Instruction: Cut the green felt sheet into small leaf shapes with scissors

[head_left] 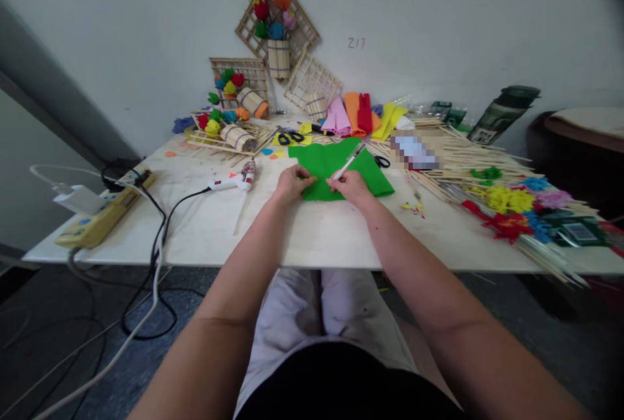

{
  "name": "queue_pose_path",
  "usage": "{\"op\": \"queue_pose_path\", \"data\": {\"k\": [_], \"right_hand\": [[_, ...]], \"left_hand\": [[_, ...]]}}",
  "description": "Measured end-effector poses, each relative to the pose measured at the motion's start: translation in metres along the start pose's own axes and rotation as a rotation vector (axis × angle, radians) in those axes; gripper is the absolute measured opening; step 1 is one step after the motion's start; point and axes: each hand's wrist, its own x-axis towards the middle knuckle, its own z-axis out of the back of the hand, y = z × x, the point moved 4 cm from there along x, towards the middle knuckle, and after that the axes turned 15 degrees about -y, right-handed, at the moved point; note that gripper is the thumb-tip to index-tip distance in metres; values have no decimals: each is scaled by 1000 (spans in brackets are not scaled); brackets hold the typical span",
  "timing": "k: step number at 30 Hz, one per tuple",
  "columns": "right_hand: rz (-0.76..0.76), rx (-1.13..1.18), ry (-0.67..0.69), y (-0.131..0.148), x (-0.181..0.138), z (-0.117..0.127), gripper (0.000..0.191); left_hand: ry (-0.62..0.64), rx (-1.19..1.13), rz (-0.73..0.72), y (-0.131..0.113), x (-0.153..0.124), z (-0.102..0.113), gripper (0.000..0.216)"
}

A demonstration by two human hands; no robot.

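Beneath the right hand [351, 184] lies a green sheet [319, 157]; the fingers are closed around a white pen [348, 161]. Bent fingers of the left hand [293, 183] touch the sheet; whether they pinch it, I cannot tell. Left of them, a glue gun [234, 182] rests on the worktop [331, 241].

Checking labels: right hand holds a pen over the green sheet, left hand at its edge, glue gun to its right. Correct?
Side's wrong: the glue gun lies left of the green sheet in the head view. The right hand does hold a pen over the sheet, left hand at its edge.
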Motion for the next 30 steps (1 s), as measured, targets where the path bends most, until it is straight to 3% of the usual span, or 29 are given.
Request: {"op": "queue_pose_path", "data": {"k": [6, 9, 15, 19, 24, 30], "right_hand": [[5, 15, 13, 2, -1, 2, 14], [15, 81, -41, 3, 0, 6, 15], [-69, 178, -151, -3, 7, 14, 9], [-103, 252, -122, 4, 5, 17, 12], [-29, 336, -118, 17, 2, 22, 17], [-4, 345, -34, 20, -2, 15, 22]], "left_hand": [[71, -295, 117, -3, -4, -4, 36], [166, -284, 138, -2, -8, -8, 38], [164, -200, 166, 4, -5, -14, 31], [165, -197, 152, 0, -4, -15, 32], [153, -257, 115, -13, -11, -13, 33], [254, -376, 162, -23, -19, -20, 42]]}}
